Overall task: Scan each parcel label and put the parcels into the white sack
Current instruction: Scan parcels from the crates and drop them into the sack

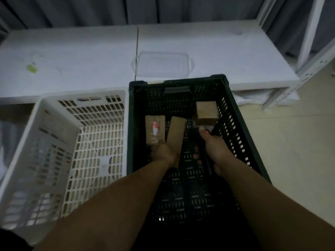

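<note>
So, nearest, the dark crate (243, 134) is reached into by both arms. A flat brown parcel (176, 131) is gripped at its near end by the left hand (164, 153), and a dark scanner (206, 128) showing a red light is clasped in the right hand (215, 147). Beside it lies a second flat parcel (155, 130), its red-and-white mark too blurred to be read. A small box (206, 113) is propped further back. The white crate (54, 142) on the left can't be made out inside. Beyond, a clear tub (163, 64) is set on the white table (72, 57).
</note>
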